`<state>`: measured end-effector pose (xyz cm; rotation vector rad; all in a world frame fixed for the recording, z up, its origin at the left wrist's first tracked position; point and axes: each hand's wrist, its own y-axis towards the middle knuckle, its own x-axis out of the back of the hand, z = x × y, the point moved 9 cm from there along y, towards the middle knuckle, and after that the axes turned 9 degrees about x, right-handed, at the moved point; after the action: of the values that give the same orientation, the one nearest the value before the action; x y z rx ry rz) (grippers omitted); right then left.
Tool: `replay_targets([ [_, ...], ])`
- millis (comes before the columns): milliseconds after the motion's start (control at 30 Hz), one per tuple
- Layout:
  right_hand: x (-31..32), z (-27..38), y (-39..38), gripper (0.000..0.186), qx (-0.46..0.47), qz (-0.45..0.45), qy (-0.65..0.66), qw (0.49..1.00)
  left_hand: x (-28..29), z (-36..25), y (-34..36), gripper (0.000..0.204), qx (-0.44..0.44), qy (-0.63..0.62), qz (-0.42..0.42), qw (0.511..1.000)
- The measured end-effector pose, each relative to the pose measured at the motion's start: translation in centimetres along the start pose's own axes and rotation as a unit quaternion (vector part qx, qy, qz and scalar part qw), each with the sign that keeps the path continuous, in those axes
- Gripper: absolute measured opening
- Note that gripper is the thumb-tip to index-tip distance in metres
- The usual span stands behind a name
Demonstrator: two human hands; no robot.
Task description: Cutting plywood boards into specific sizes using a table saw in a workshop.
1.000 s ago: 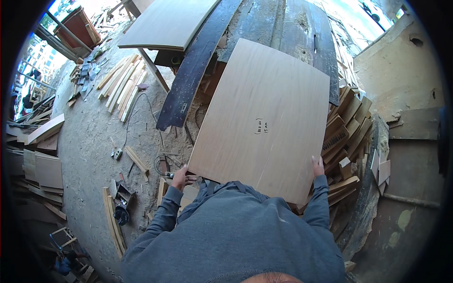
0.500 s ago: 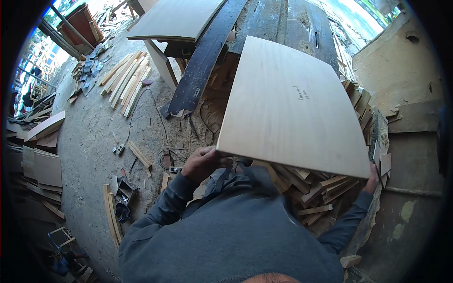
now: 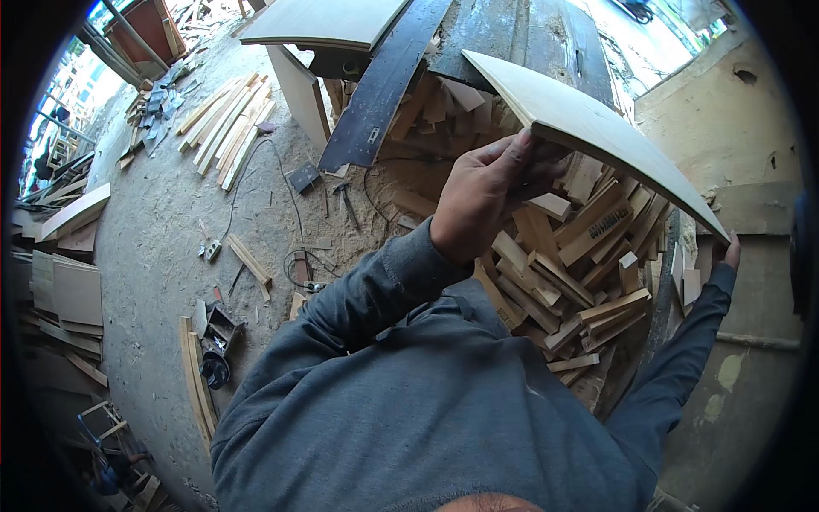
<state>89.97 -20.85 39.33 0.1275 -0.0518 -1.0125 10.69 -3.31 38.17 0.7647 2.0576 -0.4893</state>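
A pale plywood panel (image 3: 589, 115) is held up in front of me, tilted so that its near edge faces me and its top shows as a narrow strip. My left hand (image 3: 495, 183) is closed on the panel's near left corner, thumb along the edge and fingers beneath. At the opposite right corner, my right hand (image 3: 731, 252) grips the edge; most of its fingers are hidden behind the panel. Under the panel lies a heap of short wooden blocks (image 3: 572, 264). Beyond it stretches a worn workbench top (image 3: 512, 43).
A dark plank (image 3: 375, 111) and another plywood sheet (image 3: 328, 19) lie at the bench's left. Wooden strips (image 3: 226, 124), a hammer (image 3: 345, 205), a cable and a power tool (image 3: 217, 350) are on the dusty floor. A wall (image 3: 751, 119) rises on the right.
Both hands have raised the plywood panel and carried it forward and right. It has tipped from showing its broad face to nearly edge-on, uncovering the wood heap below.
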Motion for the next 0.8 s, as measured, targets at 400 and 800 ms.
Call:
replay_targets([
  [400, 0.0, 0.5, 0.1, 0.033, 0.007, -0.007, -0.015, 1.0, 0.0, -0.3, -0.2, 0.043, 0.024, -0.036, 0.016, 0.999],
  [800, -1.6, 0.1, -2.6, 0.032, -0.015, -0.014, -0.008, 1.0, 0.2, 0.0, -0.7, 0.037, 0.037, -0.048, -0.026, 0.998],
])
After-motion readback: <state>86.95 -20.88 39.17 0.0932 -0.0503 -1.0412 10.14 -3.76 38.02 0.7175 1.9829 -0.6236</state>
